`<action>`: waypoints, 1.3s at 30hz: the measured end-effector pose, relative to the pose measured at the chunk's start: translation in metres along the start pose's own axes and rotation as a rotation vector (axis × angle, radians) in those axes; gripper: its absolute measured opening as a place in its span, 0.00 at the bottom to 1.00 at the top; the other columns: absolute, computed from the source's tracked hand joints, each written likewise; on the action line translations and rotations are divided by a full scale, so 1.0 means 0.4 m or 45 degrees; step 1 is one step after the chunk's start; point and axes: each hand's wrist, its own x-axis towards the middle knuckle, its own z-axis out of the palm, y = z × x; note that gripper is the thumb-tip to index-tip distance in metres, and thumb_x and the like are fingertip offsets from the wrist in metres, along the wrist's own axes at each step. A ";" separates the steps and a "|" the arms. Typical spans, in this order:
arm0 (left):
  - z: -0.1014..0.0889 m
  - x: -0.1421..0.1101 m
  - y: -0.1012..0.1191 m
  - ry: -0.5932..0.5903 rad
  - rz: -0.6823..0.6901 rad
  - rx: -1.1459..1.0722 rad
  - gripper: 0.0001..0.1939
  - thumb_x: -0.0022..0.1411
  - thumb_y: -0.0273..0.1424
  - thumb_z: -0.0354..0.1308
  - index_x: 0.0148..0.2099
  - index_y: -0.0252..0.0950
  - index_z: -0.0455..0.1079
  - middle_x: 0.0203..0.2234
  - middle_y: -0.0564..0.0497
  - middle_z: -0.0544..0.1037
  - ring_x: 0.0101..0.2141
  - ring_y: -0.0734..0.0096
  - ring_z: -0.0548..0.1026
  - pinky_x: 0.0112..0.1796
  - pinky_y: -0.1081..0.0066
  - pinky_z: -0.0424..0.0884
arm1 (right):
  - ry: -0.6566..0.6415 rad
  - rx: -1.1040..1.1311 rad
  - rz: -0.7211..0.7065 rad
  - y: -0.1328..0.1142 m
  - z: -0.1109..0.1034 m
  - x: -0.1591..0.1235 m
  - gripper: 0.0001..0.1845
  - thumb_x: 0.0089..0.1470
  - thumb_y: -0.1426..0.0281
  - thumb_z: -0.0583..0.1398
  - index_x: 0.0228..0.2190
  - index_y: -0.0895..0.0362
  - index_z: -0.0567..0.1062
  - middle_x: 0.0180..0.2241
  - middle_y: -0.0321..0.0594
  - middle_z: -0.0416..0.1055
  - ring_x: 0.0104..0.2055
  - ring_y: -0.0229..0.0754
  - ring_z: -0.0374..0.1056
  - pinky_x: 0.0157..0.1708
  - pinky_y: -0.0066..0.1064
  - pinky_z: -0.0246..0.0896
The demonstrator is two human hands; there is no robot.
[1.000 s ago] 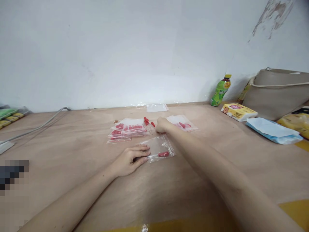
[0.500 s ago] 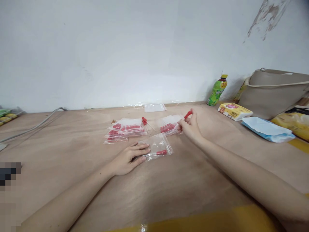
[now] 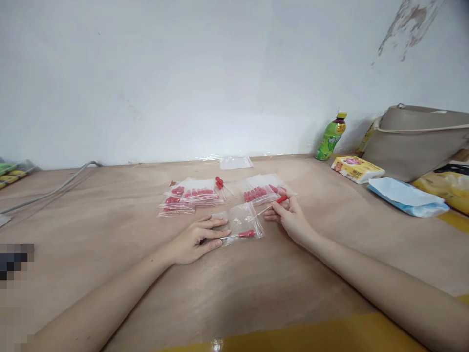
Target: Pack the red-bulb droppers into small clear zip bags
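My left hand point(image 3: 201, 238) lies with fingers stretched over the left part of a clear plastic zip bag point(image 3: 240, 215), which is flat on the table. Inside this bag is a thin rod with a red end point(image 3: 246, 234); its slim part runs left under my fingers. Just right of the bag, my right hand point(image 3: 289, 220) pinches a second red-ended thin rod point(image 3: 281, 199), its slender tip pointing left to the bag's upper right edge. The exact kind of these rods is unclear. Behind lie filled bags point(image 3: 200, 193), more filled bags point(image 3: 256, 192) and loose red-ended rods point(image 3: 219, 183).
A stack of plain bags point(image 3: 236, 163) lies against the wall. To the right stand a green drink bottle point(image 3: 330, 137) and a grey bin-like container point(image 3: 417, 142), with a yellow tissue pack point(image 3: 357, 168) and a blue-white packet point(image 3: 405, 195) nearby. A grey cable point(image 3: 69, 181) runs at left.
My right hand has come down and nearer with its rod, whose tip now reaches the bag's edge. My left hand stays on the bag. Red ends now show at the right-hand pile's right side.
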 end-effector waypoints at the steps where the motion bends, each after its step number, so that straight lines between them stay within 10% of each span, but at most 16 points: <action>1: -0.001 0.000 0.003 -0.007 0.004 0.009 0.17 0.65 0.36 0.47 0.56 0.46 0.62 0.57 0.52 0.60 0.57 0.63 0.57 0.56 0.58 0.51 | -0.037 0.021 0.041 0.000 -0.001 -0.004 0.23 0.43 0.66 0.61 0.40 0.51 0.56 0.23 0.26 0.65 0.24 0.35 0.69 0.29 0.34 0.68; 7: 0.001 -0.006 0.019 0.092 -0.030 0.038 0.28 0.64 0.36 0.49 0.64 0.44 0.46 0.58 0.50 0.59 0.56 0.60 0.58 0.55 0.57 0.55 | -0.381 -0.143 0.118 -0.002 -0.013 -0.014 0.15 0.45 0.63 0.61 0.33 0.55 0.64 0.27 0.33 0.67 0.30 0.35 0.69 0.35 0.33 0.65; 15: 0.003 -0.005 0.020 0.091 0.005 0.033 0.27 0.64 0.36 0.49 0.63 0.45 0.47 0.56 0.51 0.61 0.55 0.61 0.60 0.55 0.59 0.55 | -0.810 -0.881 -0.345 -0.018 -0.034 0.001 0.10 0.47 0.67 0.59 0.33 0.58 0.73 0.30 0.38 0.67 0.30 0.35 0.61 0.30 0.28 0.57; 24: 0.006 -0.007 0.022 0.041 0.028 0.085 0.26 0.64 0.38 0.49 0.63 0.44 0.48 0.56 0.51 0.61 0.56 0.59 0.59 0.56 0.57 0.52 | -0.868 -0.748 -0.059 -0.042 -0.045 0.005 0.16 0.38 0.61 0.65 0.24 0.59 0.68 0.18 0.28 0.59 0.19 0.29 0.51 0.20 0.23 0.46; 39: 0.013 -0.002 0.014 0.055 0.038 0.066 0.26 0.64 0.38 0.49 0.62 0.45 0.50 0.57 0.52 0.61 0.57 0.60 0.57 0.56 0.57 0.52 | -0.477 -0.781 -0.052 0.012 0.021 -0.029 0.18 0.35 0.58 0.65 0.18 0.59 0.69 0.18 0.34 0.66 0.19 0.32 0.57 0.18 0.24 0.49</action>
